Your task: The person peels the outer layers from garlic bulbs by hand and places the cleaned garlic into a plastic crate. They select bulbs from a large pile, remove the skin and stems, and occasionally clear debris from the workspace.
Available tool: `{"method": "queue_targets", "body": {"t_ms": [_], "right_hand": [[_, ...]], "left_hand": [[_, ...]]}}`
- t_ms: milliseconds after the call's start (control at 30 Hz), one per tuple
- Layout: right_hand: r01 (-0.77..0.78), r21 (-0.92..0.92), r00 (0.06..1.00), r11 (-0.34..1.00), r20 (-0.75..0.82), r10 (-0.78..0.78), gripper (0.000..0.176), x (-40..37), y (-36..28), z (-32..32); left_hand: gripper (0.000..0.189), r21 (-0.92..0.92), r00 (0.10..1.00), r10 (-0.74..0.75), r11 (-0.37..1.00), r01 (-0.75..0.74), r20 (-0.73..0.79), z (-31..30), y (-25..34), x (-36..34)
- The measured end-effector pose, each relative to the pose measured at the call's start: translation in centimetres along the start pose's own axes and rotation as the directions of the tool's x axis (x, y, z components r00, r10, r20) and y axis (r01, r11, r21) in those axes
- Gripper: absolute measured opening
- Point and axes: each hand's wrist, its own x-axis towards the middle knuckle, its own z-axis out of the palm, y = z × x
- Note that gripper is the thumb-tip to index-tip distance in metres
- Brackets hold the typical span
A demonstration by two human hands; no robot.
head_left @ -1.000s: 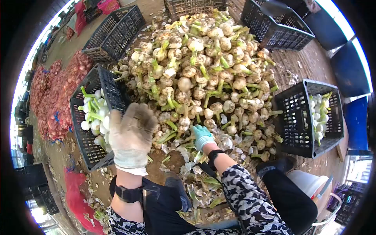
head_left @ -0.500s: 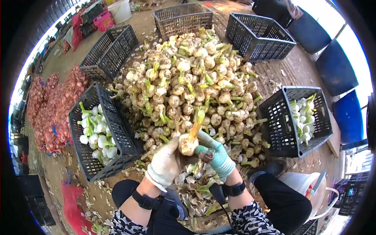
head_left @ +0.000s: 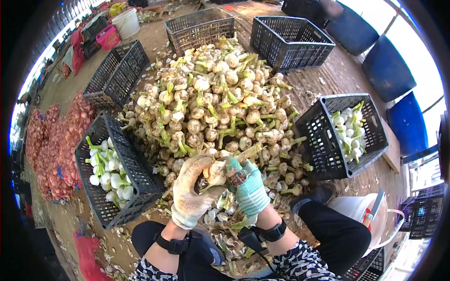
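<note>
Between my two gloved hands is a garlic bulb (head_left: 215,173), its stem pointing up and to the right. My left hand (head_left: 191,192), in a soiled whitish glove, curls its thumb and fingers around the bulb's left side. In a teal-and-white glove, my right hand (head_left: 251,191) is closed at the bulb's right side and stem. Something dark shows at the right thumb; I cannot make out what. Right behind the hands rises a large heap of unpeeled garlic (head_left: 206,107). Papery skins and leaf scraps (head_left: 232,243) lie below, between my feet.
Cleaned garlic lies in a black crate (head_left: 136,164) at left and another black crate (head_left: 321,140) at right. More crates (head_left: 304,54) stand behind the heap. Filled red net bags (head_left: 61,150) are at far left. A white bucket (head_left: 349,210) stands by my right knee.
The garlic bulb has tipped from stem-up to stem pointing right. My left hand has opened wider around it, and my right hand has turned toward the stem. The view has shifted slightly.
</note>
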Motion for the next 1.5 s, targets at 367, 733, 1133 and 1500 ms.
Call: {"method": "queue_targets", "body": {"t_ms": [367,733,1133,1500], "right_hand": [[0.079,-0.437,0.996,0.896,-0.003,-0.09,0.017,-1.5,-1.8,1.1],[0.32,-0.738,0.947,0.593,0.228,-0.228,0.021,-1.8,-1.2,-0.9],[0.049,-0.31,0.981,0.949,0.193,0.013,0.02,-3.5,-4.1,0.0],[0.087,-0.4,0.996,0.912,0.022,-0.086,0.02,-0.4,-3.9,-3.5]], "left_hand": [[0.055,-0.147,0.987,-0.15,0.977,0.155,0.05,-0.2,0.0,-0.2],[0.046,-0.73,0.711,-0.583,0.272,0.627,0.393,1.1,-2.2,-1.6],[0.06,-0.742,0.722,-0.363,0.111,0.661,0.589,-1.5,-0.6,-0.2],[0.06,-0.486,0.817,-0.414,0.66,0.573,0.401,-1.0,0.3,-0.3]]}}
